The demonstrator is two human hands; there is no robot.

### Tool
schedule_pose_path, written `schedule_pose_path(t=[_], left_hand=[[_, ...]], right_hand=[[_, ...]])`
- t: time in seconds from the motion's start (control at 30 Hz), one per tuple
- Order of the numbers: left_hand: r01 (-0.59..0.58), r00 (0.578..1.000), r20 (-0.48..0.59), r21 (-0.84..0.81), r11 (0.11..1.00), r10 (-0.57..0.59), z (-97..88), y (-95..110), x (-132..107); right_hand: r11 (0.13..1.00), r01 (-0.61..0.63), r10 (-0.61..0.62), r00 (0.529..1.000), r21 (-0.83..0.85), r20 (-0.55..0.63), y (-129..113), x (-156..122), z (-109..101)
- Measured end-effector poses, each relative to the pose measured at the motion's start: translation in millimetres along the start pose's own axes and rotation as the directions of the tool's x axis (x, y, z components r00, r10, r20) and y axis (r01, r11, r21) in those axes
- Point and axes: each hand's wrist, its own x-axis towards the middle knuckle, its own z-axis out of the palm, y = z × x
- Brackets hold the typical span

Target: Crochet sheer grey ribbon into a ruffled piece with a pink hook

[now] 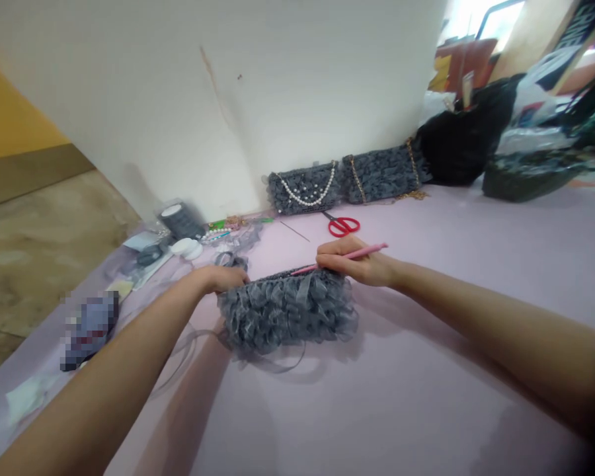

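Observation:
A grey ruffled organza bag (287, 311) lies on the lilac sheet in front of me, with loose sheer ribbon (277, 365) trailing from its near edge. My left hand (223, 279) grips the bag's top left corner. My right hand (350, 262) is closed around a pink crochet hook (371, 249), and the hook's thin end reaches the bag's dark top edge. The hook's tip is hidden among the ruffles.
Two similar grey bags stand against the white wall, one with pearls (305, 188), one with a gold chain (381, 173). Red-handled scissors (344, 226) lie near them. A ribbon spool (181, 220) and scattered supplies sit left; a black bag (463, 135) stands right.

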Motion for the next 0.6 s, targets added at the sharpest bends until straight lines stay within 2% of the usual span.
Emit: schedule_pose_path(t=[0.1, 0.2, 0.23, 0.27, 0.3, 0.37, 0.47, 0.53, 0.6], left_hand=[[-0.027, 0.999, -0.016, 0.086, 0.996, 0.029, -4.1, -1, 9], [-0.148, 0.981, -0.112, 0.101, 0.984, 0.159, -11.0, 10, 0], [-0.211, 0.963, -0.151, 0.082, 0.974, 0.221, -11.7, 15, -6], [-0.32, 0.924, -0.214, 0.013, 0.947, 0.315, -11.3, 20, -14], [-0.395, 0.901, -0.214, -0.051, 0.917, 0.377, -10.3, 25, -22], [-0.427, 0.903, -0.08, -0.086, 0.9, 0.421, -7.5, 33, -38], [-0.381, 0.923, 0.091, 0.079, 0.921, 0.374, -6.6, 33, -51], [-0.348, 0.937, 0.099, 0.19, 0.918, 0.335, -8.4, 26, -48], [-0.34, 0.94, 0.049, 0.242, 0.909, 0.339, -8.6, 15, -35]], right_hand=[[1.0, -0.019, 0.018, 0.997, -0.006, -0.069, 10, 1, 1], [0.999, -0.024, 0.021, 0.995, -0.029, -0.093, 14, 2, -3], [0.999, -0.027, 0.024, 0.995, -0.034, -0.093, 14, 2, -3], [0.999, -0.029, 0.026, 0.995, -0.036, -0.092, 15, 2, -4], [0.999, -0.029, 0.026, 0.995, -0.035, -0.094, 15, 3, -4], [0.999, -0.022, 0.019, 0.995, -0.033, -0.103, 16, 3, -3], [0.999, -0.023, 0.019, 0.993, -0.03, -0.115, 17, 3, -2], [0.999, -0.027, 0.023, 0.993, -0.031, -0.113, 17, 3, -2], [0.999, -0.03, 0.025, 0.993, -0.042, -0.112, 17, 3, 0]])
